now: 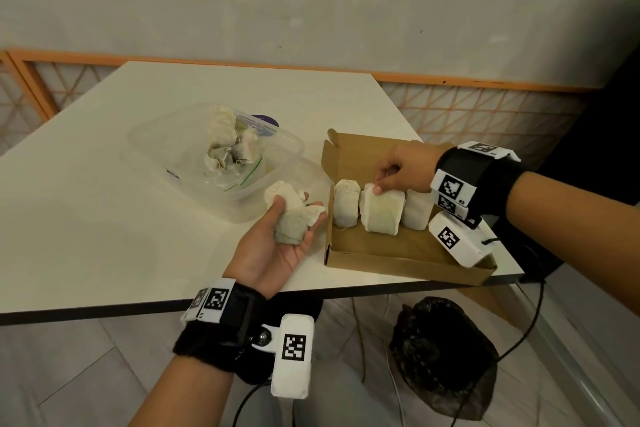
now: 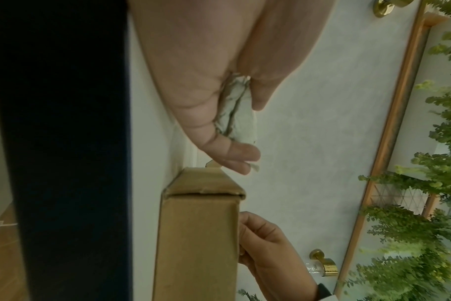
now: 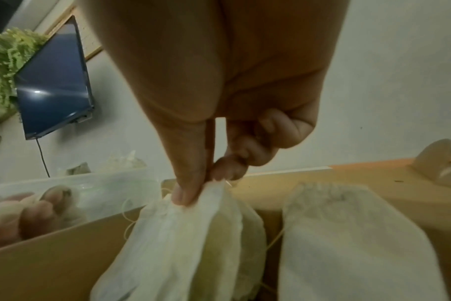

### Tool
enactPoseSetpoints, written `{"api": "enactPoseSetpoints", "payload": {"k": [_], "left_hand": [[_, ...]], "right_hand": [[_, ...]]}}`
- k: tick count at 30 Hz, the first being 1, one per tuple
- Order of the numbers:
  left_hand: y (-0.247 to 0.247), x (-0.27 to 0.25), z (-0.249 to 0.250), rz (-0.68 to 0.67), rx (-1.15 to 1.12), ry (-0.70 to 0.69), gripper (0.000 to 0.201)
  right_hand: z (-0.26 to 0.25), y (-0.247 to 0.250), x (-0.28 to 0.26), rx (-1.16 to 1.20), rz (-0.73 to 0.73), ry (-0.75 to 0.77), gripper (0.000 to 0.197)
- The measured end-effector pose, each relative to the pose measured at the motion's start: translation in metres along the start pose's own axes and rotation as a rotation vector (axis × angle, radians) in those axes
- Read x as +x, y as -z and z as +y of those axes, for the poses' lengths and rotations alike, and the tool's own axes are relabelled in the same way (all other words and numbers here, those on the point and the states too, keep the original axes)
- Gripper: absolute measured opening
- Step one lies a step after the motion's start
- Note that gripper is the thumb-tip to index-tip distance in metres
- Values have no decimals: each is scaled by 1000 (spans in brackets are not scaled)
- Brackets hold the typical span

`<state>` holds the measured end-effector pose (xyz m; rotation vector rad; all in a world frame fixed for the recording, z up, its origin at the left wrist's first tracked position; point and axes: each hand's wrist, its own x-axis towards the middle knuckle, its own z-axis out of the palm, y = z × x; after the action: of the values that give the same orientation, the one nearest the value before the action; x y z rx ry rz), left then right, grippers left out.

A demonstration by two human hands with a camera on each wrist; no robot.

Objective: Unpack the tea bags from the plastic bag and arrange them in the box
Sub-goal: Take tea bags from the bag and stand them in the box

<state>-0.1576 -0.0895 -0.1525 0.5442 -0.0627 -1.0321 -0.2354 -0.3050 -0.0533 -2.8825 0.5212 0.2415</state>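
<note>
- Head view: the left hand lies palm up over the table, fingers loosely curled round a bunch of tea bags.
- Just right of that hand sits the open cardboard box, with three tea bags standing upright in a row inside it.
- The right hand reaches into the box from the right; thumb and forefinger pinch the top of the middle bag, the other fingers curled in.
- The left bag and right bag stand just beside the pinched one.
- Beyond the left hand is a clear tub holding the plastic bag with more tea bags in it.
- Left wrist view: the left hand cups crumpled tea bags against the palm; the box is just below its fingertips, and the right hand shows at the box's far side.
- Right wrist view: the right hand's thumb and forefinger press together on the top edge of the middle bag.
- Another bag stands to its right in the box.
- To the left, past the box wall, the left hand's fingers show blurred in front of the tub.
</note>
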Motion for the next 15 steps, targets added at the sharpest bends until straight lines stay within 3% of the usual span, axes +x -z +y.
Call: {"api": "enactPoseSetpoints", "payload": {"k": [5, 8, 11, 15], "left_hand": [[-1, -1, 0, -17, -24, 32, 42], [-2, -1, 0, -20, -32, 54, 38], [-2, -2, 1, -23, -20, 69, 39], [-1, -4, 1, -25, -31, 48, 37]], "right_hand": [[-12, 6, -4, -60, 152, -19, 25], [-39, 0, -19, 97, 254, 73, 24], [-71, -17, -30, 208, 158, 146, 29], [-89, -38, -21, 156, 72, 85, 40]]}}
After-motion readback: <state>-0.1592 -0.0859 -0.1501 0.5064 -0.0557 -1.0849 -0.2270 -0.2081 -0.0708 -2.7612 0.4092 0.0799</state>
